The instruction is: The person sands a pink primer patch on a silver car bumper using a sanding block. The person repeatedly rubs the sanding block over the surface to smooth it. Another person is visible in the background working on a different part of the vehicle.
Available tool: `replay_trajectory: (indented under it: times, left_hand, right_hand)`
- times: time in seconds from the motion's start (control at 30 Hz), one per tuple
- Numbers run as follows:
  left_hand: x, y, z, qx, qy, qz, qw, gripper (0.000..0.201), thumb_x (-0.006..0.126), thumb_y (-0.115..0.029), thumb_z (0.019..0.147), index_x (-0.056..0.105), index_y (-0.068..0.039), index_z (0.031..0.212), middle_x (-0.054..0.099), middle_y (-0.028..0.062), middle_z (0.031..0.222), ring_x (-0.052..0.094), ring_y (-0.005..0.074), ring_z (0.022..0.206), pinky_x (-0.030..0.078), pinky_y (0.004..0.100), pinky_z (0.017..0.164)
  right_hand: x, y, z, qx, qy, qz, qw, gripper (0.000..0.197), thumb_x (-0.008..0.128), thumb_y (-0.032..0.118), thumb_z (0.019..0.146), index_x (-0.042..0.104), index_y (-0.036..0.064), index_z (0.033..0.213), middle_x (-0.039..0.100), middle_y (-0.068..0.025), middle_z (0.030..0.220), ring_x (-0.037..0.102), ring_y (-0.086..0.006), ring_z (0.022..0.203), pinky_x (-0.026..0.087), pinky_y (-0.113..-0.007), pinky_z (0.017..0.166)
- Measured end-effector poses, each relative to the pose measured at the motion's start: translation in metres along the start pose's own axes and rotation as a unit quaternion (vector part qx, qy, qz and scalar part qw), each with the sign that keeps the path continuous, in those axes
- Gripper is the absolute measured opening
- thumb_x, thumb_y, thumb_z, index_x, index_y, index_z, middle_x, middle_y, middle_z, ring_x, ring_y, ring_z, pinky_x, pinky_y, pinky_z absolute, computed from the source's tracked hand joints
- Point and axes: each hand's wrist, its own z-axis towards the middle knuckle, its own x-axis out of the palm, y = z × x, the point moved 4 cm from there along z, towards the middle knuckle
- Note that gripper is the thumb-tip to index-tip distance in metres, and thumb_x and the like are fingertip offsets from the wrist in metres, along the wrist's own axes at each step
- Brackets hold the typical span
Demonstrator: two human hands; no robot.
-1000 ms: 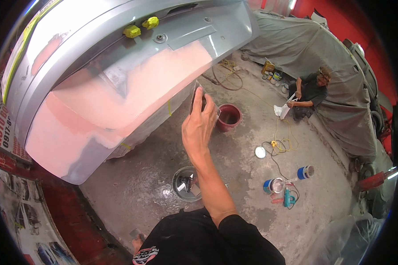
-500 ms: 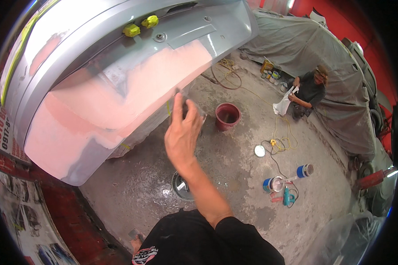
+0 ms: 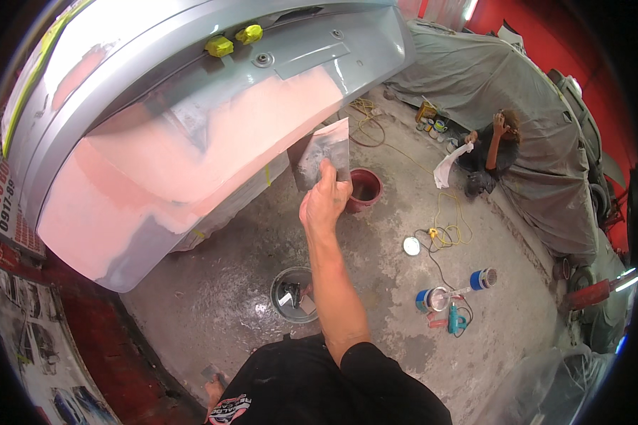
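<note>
My right hand (image 3: 326, 197) reaches out ahead, closed on a wide, flat grey spreader (image 3: 322, 157). Pink paste lines its far edge, and the thumb presses on its smeared face. The spreader is held just off the lower edge of a silver car's rear panel (image 3: 376, 53). Pink filler (image 3: 262, 127) covers much of that panel's near end, with grey patches showing through. Low at the left, beside my black shirt, my left hand (image 3: 214, 389) shows small and partly hidden. It seems closed round a small grey flat blade (image 3: 210, 372).
A red bucket (image 3: 367, 191) and a basin of water (image 3: 290, 301) stand on the wet concrete. Right of them lie paint cans (image 3: 432, 299), a teal power tool (image 3: 455, 322) and cords. A person (image 3: 496, 142) sits by a sheet-covered car (image 3: 546, 170).
My right hand has moved right and turned, so the spreader's broad face now shows away from the panel. The other person has raised one hand to the head.
</note>
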Motion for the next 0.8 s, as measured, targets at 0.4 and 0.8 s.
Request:
replay_trajectory:
  times: [0.4, 0.8]
  left_hand:
    - [-0.005, -0.153, -0.05, 0.084, 0.114, -0.345, 0.928, 0.043, 0.058, -0.029, 0.102, 0.063, 0.007, 0.124, 0.069, 0.0124, 0.108, 0.069, 0.0233, 0.089, 0.055, 0.0377, 0.077]
    - [-0.008, -0.362, -0.175, 0.168, 0.301, -0.534, 0.772, 0.043, 0.063, -0.025, 0.101, 0.054, 0.0, 0.135, 0.064, 0.0092, 0.121, 0.065, 0.0206, 0.108, 0.055, 0.0377, 0.093]
  right_hand:
    - [-0.034, -0.011, -0.071, -0.134, 0.166, -0.333, 0.919, 0.027, 0.055, 0.004, 0.095, 0.065, -0.0058, 0.118, 0.067, -0.0204, 0.115, 0.064, -0.0346, 0.108, 0.049, -0.039, 0.091]
    - [-0.016, -0.009, -0.131, -0.163, 0.335, -0.313, 0.874, 0.041, 0.051, -0.008, 0.09, 0.062, -0.0038, 0.13, 0.064, -0.0197, 0.121, 0.064, -0.0307, 0.111, 0.049, -0.036, 0.097]
